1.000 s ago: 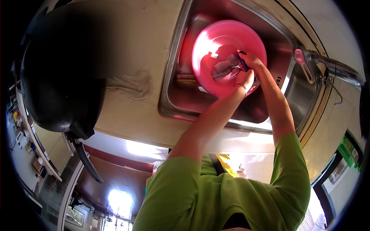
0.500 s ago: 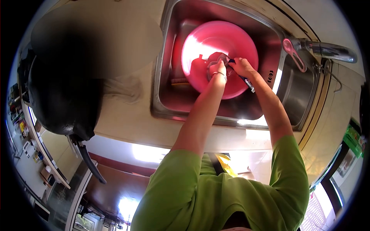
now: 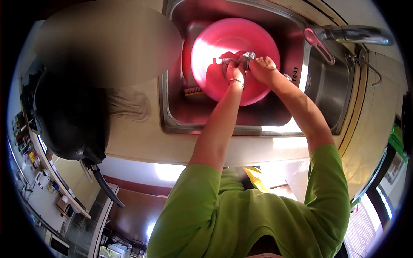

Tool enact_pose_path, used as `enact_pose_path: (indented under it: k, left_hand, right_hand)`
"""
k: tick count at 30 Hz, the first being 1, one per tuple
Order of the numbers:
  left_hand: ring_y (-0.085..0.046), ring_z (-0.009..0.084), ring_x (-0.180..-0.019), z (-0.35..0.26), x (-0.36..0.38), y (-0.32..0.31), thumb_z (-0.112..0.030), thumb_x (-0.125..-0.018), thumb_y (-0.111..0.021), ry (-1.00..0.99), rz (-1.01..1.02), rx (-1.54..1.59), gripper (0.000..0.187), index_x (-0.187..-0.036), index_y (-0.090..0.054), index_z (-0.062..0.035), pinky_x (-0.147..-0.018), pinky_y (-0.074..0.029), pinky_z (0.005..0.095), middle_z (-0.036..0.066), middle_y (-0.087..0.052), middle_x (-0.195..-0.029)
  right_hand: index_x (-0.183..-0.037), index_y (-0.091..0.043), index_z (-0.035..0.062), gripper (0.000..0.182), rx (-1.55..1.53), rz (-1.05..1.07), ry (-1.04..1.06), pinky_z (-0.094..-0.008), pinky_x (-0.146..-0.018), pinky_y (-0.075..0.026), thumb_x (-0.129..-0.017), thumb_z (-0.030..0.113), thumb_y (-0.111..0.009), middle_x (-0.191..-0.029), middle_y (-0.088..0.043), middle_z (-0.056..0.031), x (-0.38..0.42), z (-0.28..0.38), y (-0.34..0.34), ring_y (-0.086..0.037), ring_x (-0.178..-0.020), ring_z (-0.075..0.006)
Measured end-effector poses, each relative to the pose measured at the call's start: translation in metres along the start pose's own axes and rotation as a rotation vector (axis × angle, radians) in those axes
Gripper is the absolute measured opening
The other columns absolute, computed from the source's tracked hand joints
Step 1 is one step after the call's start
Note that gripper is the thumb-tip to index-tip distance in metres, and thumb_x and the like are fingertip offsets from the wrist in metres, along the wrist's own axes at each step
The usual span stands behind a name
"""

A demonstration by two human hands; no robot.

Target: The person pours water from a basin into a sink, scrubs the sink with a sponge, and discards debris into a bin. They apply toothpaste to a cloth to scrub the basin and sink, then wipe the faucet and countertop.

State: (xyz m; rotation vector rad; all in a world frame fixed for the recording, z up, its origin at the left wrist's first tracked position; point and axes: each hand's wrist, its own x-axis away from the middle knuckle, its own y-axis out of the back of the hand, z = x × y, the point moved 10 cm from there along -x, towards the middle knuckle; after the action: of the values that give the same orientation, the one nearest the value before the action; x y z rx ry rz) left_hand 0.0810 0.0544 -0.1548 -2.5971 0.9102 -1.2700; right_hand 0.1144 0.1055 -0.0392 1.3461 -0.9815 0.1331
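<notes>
A round pink basin (image 3: 264,41) stands in the steel sink (image 3: 172,92). Inside it, my left hand (image 3: 235,72) is closed on a crumpled-looking grey thing (image 3: 228,62) with a shiny silvery part near the fingers; its kind cannot be made out. My right hand (image 3: 263,68) is closed right beside it at the basin's right side. From under the right wrist pokes the shiny end of a slim tool (image 3: 287,77), mostly hidden by the hand.
A brush (image 3: 193,91) lies in the sink left of the basin. The tap (image 3: 361,35) with a pink-marked lever reaches over a smaller basin at right. On the left counter are a grey cloth (image 3: 129,104) and a large black pan (image 3: 71,124), its handle jutting past the edge.
The view has shifted slightly. My right hand has turned over the slim tool, hiding most of it. More of the silvery part shows between my hands.
</notes>
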Motion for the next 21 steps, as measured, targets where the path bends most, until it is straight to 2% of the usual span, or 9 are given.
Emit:
enact_pose_path:
  k: [3, 6, 9, 11, 13, 15, 17, 19, 21]
  left_hand:
    - [-0.051, 0.0132, -0.052, -0.014, -0.004, -0.005, -0.001, -0.073, -0.049, -0.067, 0.063, -0.162, 0.008, -0.067, -0.046, -0.0042, -0.04, -0.039, 0.0226, 0.005, -0.051, -0.062]
    - [-0.052, 0.0134, -0.052, -0.021, -0.002, -0.003, 0.0, -0.072, -0.043, -0.011, 0.041, -0.338, 0.01, -0.071, -0.053, -0.0031, -0.04, -0.038, 0.0235, 0.007, -0.054, -0.065]
    - [-0.054, 0.0142, -0.053, -0.028, 0.028, 0.005, -0.01, -0.073, -0.045, 0.323, 0.035, -0.74, 0.018, -0.082, -0.059, -0.0017, -0.041, -0.04, 0.0274, 0.008, -0.057, -0.068]
    - [-0.055, 0.0139, -0.055, -0.03, 0.007, 0.002, -0.016, -0.075, -0.048, 0.045, 0.239, -1.143, 0.018, -0.08, -0.059, -0.002, -0.04, -0.04, 0.028, 0.007, -0.057, -0.068]
    - [-0.056, 0.0129, -0.063, -0.063, 0.049, -0.018, -0.02, -0.078, -0.051, 0.042, 0.375, -1.148, 0.021, -0.09, -0.056, -0.0041, -0.048, -0.043, 0.0284, 0.005, -0.057, -0.076]
    - [-0.056, 0.0132, -0.074, -0.077, 0.128, -0.052, -0.017, -0.08, -0.051, 0.478, 0.693, -0.348, 0.027, -0.104, -0.048, -0.0053, -0.062, -0.046, 0.0291, 0.003, -0.056, -0.087]
    - [-0.054, 0.0142, -0.083, -0.088, 0.153, -0.062, -0.013, -0.081, -0.05, 0.48, 0.905, -0.195, 0.032, -0.11, -0.04, -0.0061, -0.073, -0.044, 0.0295, 0.002, -0.053, -0.094]
    - [-0.054, 0.0161, -0.083, -0.113, 0.139, -0.063, -0.007, -0.077, -0.052, -0.002, 0.914, -0.321, 0.029, -0.104, -0.041, -0.0037, -0.073, -0.044, 0.0307, 0.005, -0.053, -0.093]
    - [-0.056, 0.0147, -0.069, -0.143, 0.138, -0.044, -0.003, -0.072, -0.054, -0.07, 0.774, -0.377, 0.03, -0.1, -0.041, -0.0009, -0.062, -0.047, 0.0275, 0.005, -0.052, -0.08]
  right_hand:
    - [-0.082, -0.062, 0.0119, 0.016, 0.153, 0.127, 0.048, -0.0267, -0.064, -0.043, -0.072, 0.012, -0.048, -0.084, -0.061, -0.0077, 0.01, 0.005, -0.004, -0.058, -0.078, -0.0202]
    - [-0.081, -0.06, 0.0065, 0.016, 0.009, -0.007, 0.036, -0.0344, -0.062, -0.046, -0.072, 0.013, -0.048, -0.072, -0.06, -0.0131, 0.028, -0.007, 0.01, -0.06, -0.072, -0.024]
    - [-0.082, -0.057, 0.0032, 0.017, -0.236, -0.221, -0.025, -0.0327, -0.057, -0.045, -0.075, 0.018, -0.051, -0.067, -0.059, -0.0119, 0.069, -0.024, 0.044, -0.059, -0.066, -0.0228]
    - [-0.083, -0.054, -0.0008, 0.029, -0.831, -0.273, -0.167, -0.0332, -0.067, -0.043, -0.077, 0.027, -0.051, -0.077, -0.059, -0.0163, 0.091, -0.047, 0.05, -0.058, -0.073, -0.0243]
    - [-0.092, -0.053, -0.0019, 0.033, -1.409, -0.404, -0.305, -0.0239, -0.067, -0.04, -0.081, 0.03, -0.051, -0.077, -0.057, -0.0079, 0.105, -0.058, 0.036, -0.051, -0.072, -0.0106]
    - [-0.093, -0.053, 0.0011, 0.027, -1.859, -0.577, -0.267, -0.0191, -0.056, -0.039, -0.082, 0.026, -0.05, -0.073, -0.054, 0.0017, 0.101, -0.053, 0.027, -0.048, -0.063, -0.0058]
    - [-0.096, -0.053, 0.0026, 0.026, -2.202, -0.615, -0.176, -0.021, -0.067, -0.039, -0.082, 0.024, -0.051, -0.08, -0.055, 0.0018, 0.085, -0.037, 0.023, -0.047, -0.073, -0.0049]
    - [-0.096, -0.053, 0.0022, 0.03, -1.946, -0.565, -0.099, -0.022, -0.071, -0.039, -0.084, 0.028, -0.045, -0.083, -0.055, -0.0007, 0.078, -0.017, 0.051, -0.049, -0.075, -0.0082]
    - [-0.1, -0.053, 0.0014, 0.04, -1.889, -0.369, 0.205, -0.026, -0.08, -0.036, -0.085, 0.036, -0.04, -0.09, -0.055, -0.0038, 0.065, 0.01, 0.082, -0.047, -0.084, -0.0115]
